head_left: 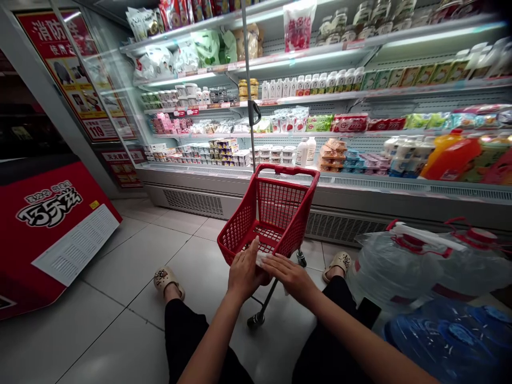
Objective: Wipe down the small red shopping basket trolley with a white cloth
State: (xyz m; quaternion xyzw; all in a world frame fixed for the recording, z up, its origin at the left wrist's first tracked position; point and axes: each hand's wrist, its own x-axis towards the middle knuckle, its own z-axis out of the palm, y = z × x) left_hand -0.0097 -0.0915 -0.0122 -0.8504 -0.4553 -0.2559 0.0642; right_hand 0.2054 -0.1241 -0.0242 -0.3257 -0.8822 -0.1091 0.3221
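Right hand (294, 278) grasping a crumpled white wipe (262, 258) at the near edge of the red perforated plastic shopping cart (298, 218)! Left hand (244, 274) just beside it, grip impossible to tell. And the cart's standing on pale square floor tiles (192, 261), facing the grey metal chiller (160, 184).

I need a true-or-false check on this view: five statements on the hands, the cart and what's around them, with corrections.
1. The right hand touches a white cloth or tissue. True.
2. The red cart stands in front of a display cabinet. True.
3. The right hand and left hand are at the cart's far handle. False: they are at its near end.
4. Large clear bottles stand to the person's right. True.
5. The person's shoes are black. False: they are beige.
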